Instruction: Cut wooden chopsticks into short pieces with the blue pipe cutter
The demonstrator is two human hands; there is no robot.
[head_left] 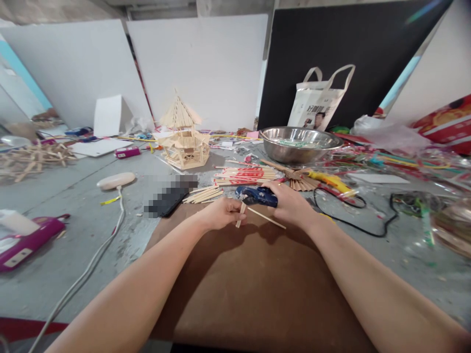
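Note:
My left hand (pixel 224 214) pinches a few short pale wooden sticks (pixel 241 215), which stand roughly upright between thumb and fingers. In my right hand (pixel 289 202) are blue-handled cutters (pixel 259 196), whose dark jaws sit right at the upper ends of those sticks. Whether the blades touch the wood is too small to tell. One loose stick (pixel 268 218) lies slantwise on the brown board (pixel 272 294), just below the cutters. Behind my left hand is a small pile of bare sticks (pixel 202 194). Farther back lie wooden chopsticks in red-printed wrappers (pixel 250 175).
A pagoda-like stick model (pixel 184 139) stands at the back, beside a metal basin (pixel 300 144). A phone (pixel 171 196) lies left of the board; a yellow glue gun (pixel 331 184) with a black cord (pixel 382 234) is on the right. A white cable (pixel 99 255) crosses the left.

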